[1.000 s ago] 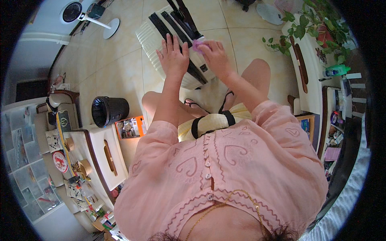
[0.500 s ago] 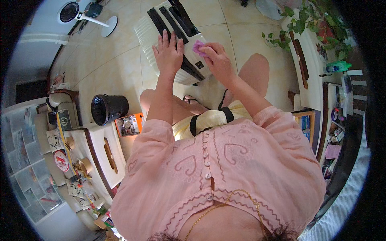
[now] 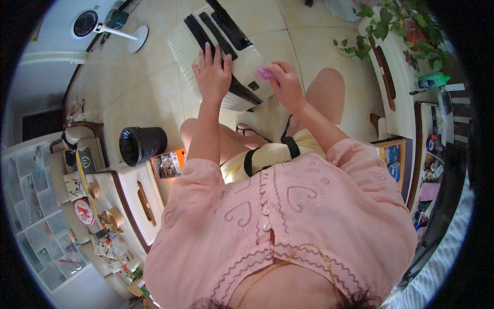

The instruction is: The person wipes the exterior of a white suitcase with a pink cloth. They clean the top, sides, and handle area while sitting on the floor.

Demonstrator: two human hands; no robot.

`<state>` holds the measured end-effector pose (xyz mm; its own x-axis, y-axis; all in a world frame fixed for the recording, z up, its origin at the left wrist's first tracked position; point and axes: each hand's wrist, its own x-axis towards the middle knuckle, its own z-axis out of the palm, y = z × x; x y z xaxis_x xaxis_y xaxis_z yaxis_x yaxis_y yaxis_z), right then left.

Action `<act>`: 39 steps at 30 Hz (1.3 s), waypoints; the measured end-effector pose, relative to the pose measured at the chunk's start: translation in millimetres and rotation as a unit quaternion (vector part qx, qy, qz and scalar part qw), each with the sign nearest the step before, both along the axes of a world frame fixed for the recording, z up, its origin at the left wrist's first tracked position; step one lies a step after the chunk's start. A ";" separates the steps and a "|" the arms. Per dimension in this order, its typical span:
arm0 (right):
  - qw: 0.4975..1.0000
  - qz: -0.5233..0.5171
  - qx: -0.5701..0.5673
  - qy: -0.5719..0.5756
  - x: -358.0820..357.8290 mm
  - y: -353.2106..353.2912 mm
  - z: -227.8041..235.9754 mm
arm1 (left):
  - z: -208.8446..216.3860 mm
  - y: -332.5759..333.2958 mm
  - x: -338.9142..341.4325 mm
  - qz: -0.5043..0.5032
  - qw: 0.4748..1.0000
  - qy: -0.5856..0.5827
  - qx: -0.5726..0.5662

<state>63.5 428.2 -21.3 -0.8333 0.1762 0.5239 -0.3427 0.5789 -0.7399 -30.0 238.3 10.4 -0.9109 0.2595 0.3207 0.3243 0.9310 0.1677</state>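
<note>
A white ribbed suitcase [image 3: 246, 63] with black strips stands on the floor in front of my knees. My left hand [image 3: 212, 78] lies flat against it, fingers spread across a black strip. In my right hand [image 3: 288, 86] is a crumpled purple cloth [image 3: 266, 73], pinched between thumb and fingers. The cloth is at the suitcase's right edge; whether it touches the surface I cannot tell.
A black waste bin [image 3: 143, 145] and an orange box [image 3: 170, 164] stand to my left. A white fan [image 3: 116, 30] is at the far left. White cabinets flank me, and a leafy plant [image 3: 383, 31] trails over the right one [image 3: 395, 77].
My right hand has moved a little right and toward me with the purple cloth, out to the suitcase's edge. The left hand stays flat on the suitcase, barely shifted.
</note>
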 end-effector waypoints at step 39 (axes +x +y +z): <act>0.995 0.064 -0.054 -0.057 -19.7 -38.4 -43.0 | 5.1 -93.7 -17.0 -0.128 0.971 -0.081 0.183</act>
